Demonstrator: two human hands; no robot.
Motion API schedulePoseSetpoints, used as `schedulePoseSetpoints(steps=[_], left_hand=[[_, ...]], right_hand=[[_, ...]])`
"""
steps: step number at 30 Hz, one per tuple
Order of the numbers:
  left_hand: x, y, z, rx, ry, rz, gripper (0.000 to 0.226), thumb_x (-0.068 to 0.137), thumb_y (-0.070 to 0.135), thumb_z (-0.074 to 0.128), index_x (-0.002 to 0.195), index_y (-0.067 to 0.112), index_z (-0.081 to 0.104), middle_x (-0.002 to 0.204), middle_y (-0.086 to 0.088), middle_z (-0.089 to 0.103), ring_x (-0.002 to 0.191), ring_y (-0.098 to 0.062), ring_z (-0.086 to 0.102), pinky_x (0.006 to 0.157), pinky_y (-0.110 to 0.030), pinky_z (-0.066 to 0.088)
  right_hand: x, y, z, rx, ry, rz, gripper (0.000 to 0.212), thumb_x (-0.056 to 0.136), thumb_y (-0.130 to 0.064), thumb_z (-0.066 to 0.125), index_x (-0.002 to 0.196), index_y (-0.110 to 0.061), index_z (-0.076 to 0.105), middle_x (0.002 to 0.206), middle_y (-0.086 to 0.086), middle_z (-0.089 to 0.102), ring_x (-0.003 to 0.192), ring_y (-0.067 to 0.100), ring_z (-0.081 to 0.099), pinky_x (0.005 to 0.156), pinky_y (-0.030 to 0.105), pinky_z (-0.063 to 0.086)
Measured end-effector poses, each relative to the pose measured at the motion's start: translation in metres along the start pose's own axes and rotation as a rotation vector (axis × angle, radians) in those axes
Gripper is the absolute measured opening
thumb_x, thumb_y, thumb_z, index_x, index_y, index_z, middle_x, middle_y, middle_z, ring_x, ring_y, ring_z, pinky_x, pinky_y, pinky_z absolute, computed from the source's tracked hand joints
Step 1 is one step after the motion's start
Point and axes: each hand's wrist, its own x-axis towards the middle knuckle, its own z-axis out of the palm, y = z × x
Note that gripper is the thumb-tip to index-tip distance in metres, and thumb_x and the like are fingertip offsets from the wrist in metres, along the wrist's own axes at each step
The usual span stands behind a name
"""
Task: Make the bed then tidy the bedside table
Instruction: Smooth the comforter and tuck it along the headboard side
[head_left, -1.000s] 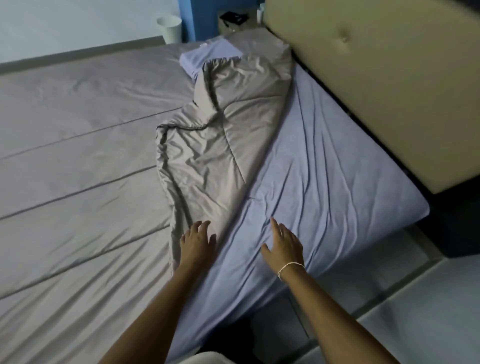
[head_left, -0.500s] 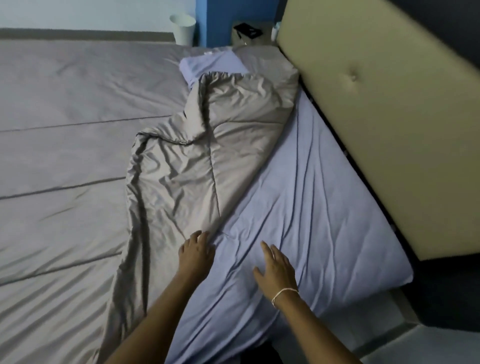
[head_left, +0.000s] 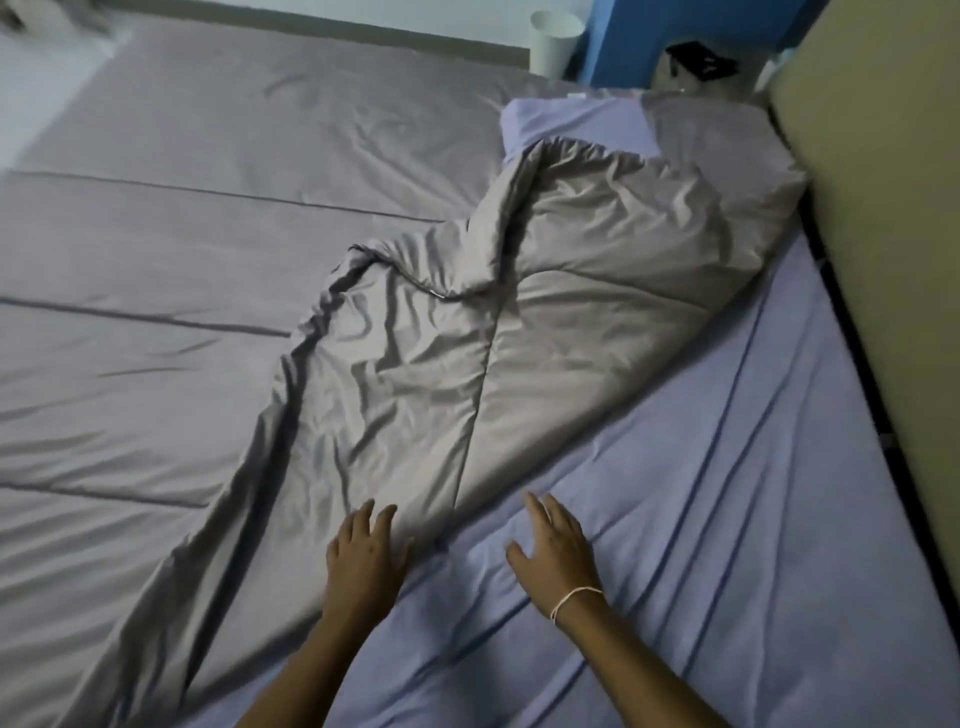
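A grey-brown duvet (head_left: 208, 270) covers most of the bed, and its top edge is folded back in a rumpled flap (head_left: 519, 338). To the right of the flap lies the bare lavender sheet (head_left: 753, 493), creased. My left hand (head_left: 366, 558) rests flat on the flap's near edge, fingers spread. On the sheet just to its right is my right hand (head_left: 556, 553), also flat and spread, with a thin white band at the wrist. A lavender pillow (head_left: 576, 122) sits at the far end. Past the pillow stands the bedside table (head_left: 701, 73) with a dark object on it.
A beige padded headboard (head_left: 883, 208) runs along the right side of the bed. A white bin (head_left: 553, 41) stands on the floor beside a blue wall panel (head_left: 623, 36) at the back. Pale floor shows at the top left.
The view has moved closer and to the right over the bed. Both hands have slid forward along the flap's edge and the sheet, staying flat and spread.
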Motion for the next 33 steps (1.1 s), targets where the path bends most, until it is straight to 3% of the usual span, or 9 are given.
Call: schedulePoseSetpoints(steps=[3, 6, 8, 11, 17, 21, 27, 30, 33], left_hand=[[0.077, 0.002, 0.006, 0.096, 0.047, 0.072, 0.066, 0.082, 0.06, 0.035, 0.127, 0.015, 0.056, 0.136, -0.02, 0.051, 0.12, -0.043, 0.052, 0.089, -0.056, 0.047], [0.159, 0.003, 0.0, 0.193, 0.116, 0.073, 0.073, 0.089, 0.062, 0.039, 0.148, 0.022, 0.024, 0.157, -0.013, 0.017, 0.144, -0.034, 0.017, 0.11, -0.055, 0.024], [0.215, -0.001, 0.0, 0.202, 0.15, 0.038, 0.086, 0.085, 0.067, 0.041, 0.151, 0.023, 0.005, 0.159, -0.011, -0.002, 0.146, -0.033, 0.0, 0.111, -0.06, 0.013], [0.271, -0.02, 0.027, 0.133, 0.132, -0.065, 0.105, 0.074, 0.081, 0.039, 0.149, 0.027, -0.009, 0.158, -0.01, -0.014, 0.145, -0.033, -0.01, 0.108, -0.067, 0.002], [0.288, -0.041, 0.081, 0.175, 0.338, -0.007, 0.084, 0.078, 0.078, 0.029, 0.149, 0.038, 0.008, 0.159, -0.011, 0.004, 0.146, -0.031, 0.002, 0.11, -0.064, -0.003], [0.294, -0.037, 0.072, 0.191, 0.392, 0.048, 0.062, 0.088, 0.063, 0.026, 0.142, 0.035, 0.035, 0.154, -0.009, 0.029, 0.142, -0.031, 0.025, 0.109, -0.065, 0.007], [0.274, -0.025, 0.074, 0.219, 0.426, 0.206, 0.046, 0.084, 0.026, 0.054, 0.129, 0.016, 0.054, 0.128, -0.003, 0.061, 0.118, -0.025, 0.054, 0.101, -0.051, 0.033], [0.245, -0.02, 0.08, 0.224, 0.414, 0.273, 0.05, 0.076, 0.021, 0.066, 0.125, 0.014, 0.058, 0.114, -0.006, 0.067, 0.104, -0.028, 0.059, 0.097, -0.047, 0.039], [0.2, -0.005, 0.08, 0.201, 0.337, 0.338, 0.041, 0.08, 0.025, 0.062, 0.12, 0.021, 0.059, 0.098, -0.004, 0.07, 0.092, -0.029, 0.062, 0.085, -0.041, 0.045]], right_hand=[[0.088, -0.002, 0.005, -0.057, 0.048, -0.104, 0.071, 0.088, -0.047, 0.052, 0.15, -0.028, 0.024, 0.158, 0.009, 0.02, 0.144, 0.028, 0.022, 0.116, 0.038, 0.025], [0.179, -0.015, -0.001, -0.102, 0.177, -0.178, 0.077, 0.08, -0.052, 0.053, 0.149, -0.029, 0.027, 0.158, 0.01, 0.018, 0.143, 0.032, 0.022, 0.115, 0.043, 0.025], [0.242, -0.016, -0.003, -0.119, 0.241, -0.115, 0.086, 0.078, -0.057, 0.062, 0.149, -0.039, 0.017, 0.161, 0.005, 0.005, 0.146, 0.032, 0.012, 0.115, 0.052, 0.022], [0.307, 0.001, 0.018, -0.173, 0.163, 0.018, 0.104, 0.07, -0.072, 0.061, 0.147, -0.047, -0.003, 0.161, -0.001, -0.01, 0.147, 0.032, -0.004, 0.112, 0.064, 0.012], [0.343, 0.022, 0.05, -0.245, 0.217, -0.03, 0.1, 0.071, -0.076, 0.054, 0.15, -0.039, 0.004, 0.161, 0.003, 0.008, 0.147, 0.031, 0.006, 0.11, 0.068, 0.009], [0.345, 0.014, 0.039, -0.239, 0.196, -0.031, 0.098, 0.071, -0.076, 0.055, 0.149, -0.04, 0.009, 0.159, -0.001, 0.016, 0.146, 0.03, 0.012, 0.109, 0.068, 0.01], [0.321, 0.012, 0.034, -0.24, 0.259, -0.055, 0.073, 0.081, -0.054, 0.062, 0.144, -0.037, 0.029, 0.142, 0.005, 0.044, 0.133, 0.029, 0.038, 0.109, 0.061, 0.023], [0.293, 0.02, 0.034, -0.273, 0.258, -0.051, 0.061, 0.086, -0.042, 0.061, 0.141, -0.037, 0.037, 0.132, 0.01, 0.05, 0.124, 0.034, 0.047, 0.107, 0.054, 0.029], [0.253, 0.039, 0.038, -0.318, 0.259, -0.044, 0.051, 0.088, -0.032, 0.059, 0.136, -0.037, 0.044, 0.121, 0.01, 0.053, 0.112, 0.037, 0.051, 0.102, 0.048, 0.032]])
